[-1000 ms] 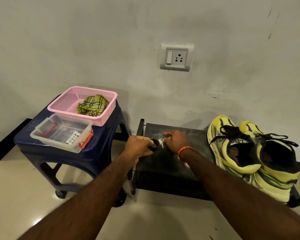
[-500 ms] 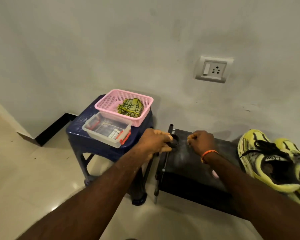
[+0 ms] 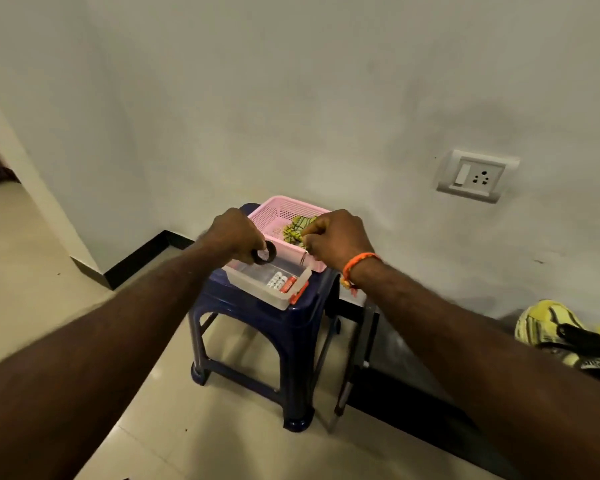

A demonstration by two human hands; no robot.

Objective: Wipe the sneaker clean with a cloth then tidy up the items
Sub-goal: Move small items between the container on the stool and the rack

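Tidying: L hand (image 3: 238, 235) grips a black ring (image 3: 264, 255), R hand (image 3: 336, 237) pinches sth small, both over the clear box (image 3: 284, 301). Lower, then let go inside. Cloth (image 3: 297, 228) in basket (image 3: 278, 211) behind box; sneaker (image 3: 548, 329) far right.

Sneaker (image 3: 568, 341) cut by right edge; right hand (image 3: 336, 237) hides its tiny item.

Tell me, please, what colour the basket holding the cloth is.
Pink, seen in the head view: the basket sits on the blue stool.
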